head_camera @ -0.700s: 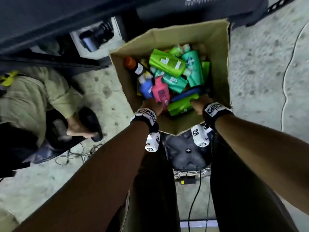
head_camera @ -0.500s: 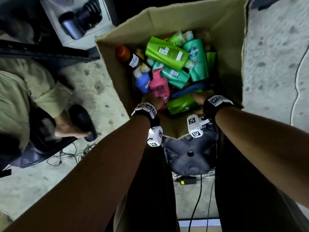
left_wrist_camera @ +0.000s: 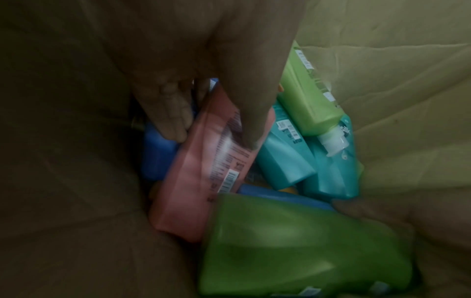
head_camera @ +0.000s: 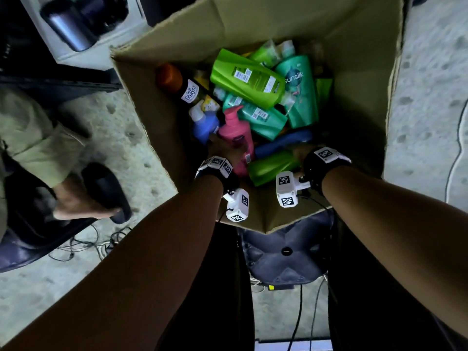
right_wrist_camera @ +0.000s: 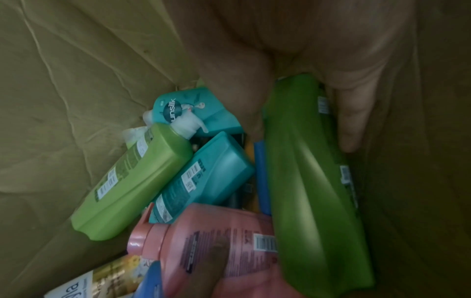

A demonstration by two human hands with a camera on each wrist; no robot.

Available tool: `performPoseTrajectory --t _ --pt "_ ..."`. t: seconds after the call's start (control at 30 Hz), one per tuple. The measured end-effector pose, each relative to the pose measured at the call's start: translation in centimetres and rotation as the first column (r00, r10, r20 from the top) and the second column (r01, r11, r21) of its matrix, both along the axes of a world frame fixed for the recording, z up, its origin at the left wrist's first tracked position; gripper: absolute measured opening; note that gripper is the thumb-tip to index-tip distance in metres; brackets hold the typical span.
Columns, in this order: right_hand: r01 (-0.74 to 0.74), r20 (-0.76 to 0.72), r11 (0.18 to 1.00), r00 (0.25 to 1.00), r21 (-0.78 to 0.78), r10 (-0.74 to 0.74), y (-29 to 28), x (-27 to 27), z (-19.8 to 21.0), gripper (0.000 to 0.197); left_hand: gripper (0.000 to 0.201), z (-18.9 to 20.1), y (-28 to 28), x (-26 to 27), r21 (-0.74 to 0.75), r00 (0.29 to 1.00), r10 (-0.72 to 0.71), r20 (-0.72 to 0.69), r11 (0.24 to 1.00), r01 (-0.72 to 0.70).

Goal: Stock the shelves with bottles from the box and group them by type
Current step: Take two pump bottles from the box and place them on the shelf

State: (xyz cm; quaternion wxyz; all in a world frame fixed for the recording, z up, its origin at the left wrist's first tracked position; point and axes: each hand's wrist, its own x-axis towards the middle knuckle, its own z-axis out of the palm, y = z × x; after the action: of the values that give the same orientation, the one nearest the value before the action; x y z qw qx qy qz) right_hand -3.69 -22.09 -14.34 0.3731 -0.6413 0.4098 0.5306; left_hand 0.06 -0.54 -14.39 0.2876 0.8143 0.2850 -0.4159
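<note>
Both hands reach into the cardboard box [head_camera: 354,72]. The left hand [head_camera: 222,150] grips the pink pump bottle [head_camera: 236,136], thumb and fingers on opposite faces; its base is hidden behind the wrist. The right hand [head_camera: 300,154] clasps a green bottle [head_camera: 273,167] lying at the near wall, its cap end out of sight. Lower bottles are largely buried.

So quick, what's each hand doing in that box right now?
Left hand: fingers and thumb wrapped round the pink bottle, gripping it.
Right hand: fingers curled round the near green bottle, gripping it.
</note>
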Motion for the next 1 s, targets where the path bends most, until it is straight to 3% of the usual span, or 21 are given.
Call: performPoseTrajectory --t 0.07,0.17,0.23,0.33,0.43,0.5,0.6,0.7,0.8,0.93,1.0 --pt "-0.108 0.025 0.994 0.994 0.015 0.108 -0.2 0.0 -0.2 0.081 0.09 -0.3 0.4 0.2 -0.029 1.0 -0.018 0.005 0.999 0.018" --pt "-0.03 0.061 0.999 0.998 -0.013 0.03 0.1 -0.5 -0.3 0.097 0.093 -0.6 0.8 0.3 -0.069 1.0 -0.02 0.022 0.997 0.022" --pt "0.129 0.078 0.989 0.989 -0.075 -0.123 0.4 -0.7 -0.4 0.096 0.095 -0.7 0.6 0.2 -0.076 0.998 -0.063 0.009 0.995 0.064" --pt "0.268 0.082 0.962 0.961 -0.044 -0.264 0.7 -1.3 -0.3 0.075 0.09 -1.1 -0.1 0.2 -0.129 0.995 -0.101 0.007 0.986 0.101" --pt "0.479 0.037 0.87 0.877 -0.112 -0.478 1.4 -1.6 -0.4 0.076 0.093 -1.2 -0.4 1.3 -0.195 0.983 -0.185 -0.004 0.964 0.181" --pt "0.562 0.016 0.82 0.826 -0.107 -0.564 1.6 -1.7 0.1 0.081 0.08 -1.4 -0.4 2.0 -0.246 0.963 -0.268 -0.038 0.936 0.251" --pt "0.72 0.11 0.682 0.694 -0.128 -0.711 2.2 -1.9 0.5 0.095 0.08 -0.8 -0.3 2.6 -0.239 0.931 -0.363 -0.041 0.908 0.344" --pt "0.651 0.185 0.752 0.755 -0.101 -0.629 2.2 -1.1 1.4 0.103 0.09 0.2 0.0 2.4 -0.164 0.924 -0.383 0.006 0.911 0.379" --pt "0.483 0.287 0.872 0.848 -0.074 -0.446 1.3 0.1 2.4 0.102 0.079 1.6 0.2 1.7 -0.135 0.953 -0.289 0.089 0.945 0.299" --pt "0.342 0.412 0.932 0.871 -0.118 -0.267 0.7 1.5 4.9 0.084 0.08 4.6 -0.7 2.4 -0.14 0.98 -0.118 0.16 0.98 0.141" --pt "0.278 0.458 0.955 0.865 -0.099 -0.204 0.5 1.9 6.6 0.077 0.082 6.3 -1.1 3.0 -0.158 0.984 -0.101 0.149 0.98 0.124"
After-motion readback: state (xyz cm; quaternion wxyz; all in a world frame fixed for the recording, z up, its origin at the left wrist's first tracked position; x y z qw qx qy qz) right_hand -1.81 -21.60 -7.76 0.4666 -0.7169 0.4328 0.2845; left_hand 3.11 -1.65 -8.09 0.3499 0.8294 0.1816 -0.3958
